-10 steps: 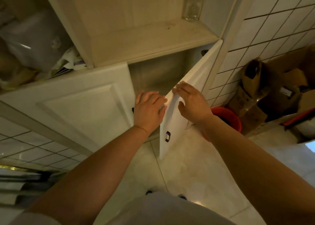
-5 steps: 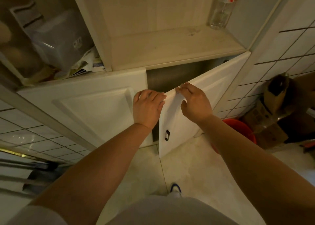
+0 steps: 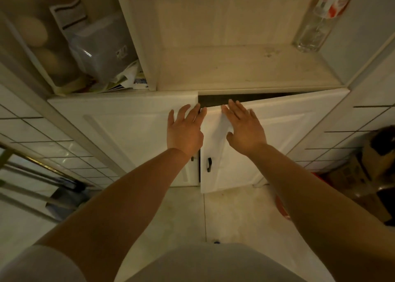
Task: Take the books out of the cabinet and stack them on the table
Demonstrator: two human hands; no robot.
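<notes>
We have both hands flat against the 2 lower doors of the cabinet (image 3: pixel 213 74). Our left hand (image 3: pixel 184 130) lies on the inner edge of the left door (image 3: pixel 128 132), fingers (image 3: pixel 197 112) straight and slightly spread, holding nothing. Our right hand (image 3: pixel 245 128) rests on the upper inner corner of the right door (image 3: pixel 277 136), fingers (image 3: pixel 234 108) also straight and fanned, gripping nothing.

The relation that matters is the right door's free edge: it stands ajar, swung out toward us, with a dark wedge of opening (image 3: pixel 245 100) showing just above and beyond our right fingertips. That door hinges on its far right side, so its free edge sits between our 2 hands, and our right hand is the one on it. The small black handle (image 3: pixel 209 164) sits low on that edge, below our right wrist.

We see no books anywhere; if any remain, we judge they lie behind these doors, straight ahead of and below the fingers, hidden in the dark. No bench appears in view.

On the open shelf up right stands a clear bottle (image 3: pixel 316 23), and a plastic container (image 3: pixel 102 46) fills the upper left compartment
</notes>
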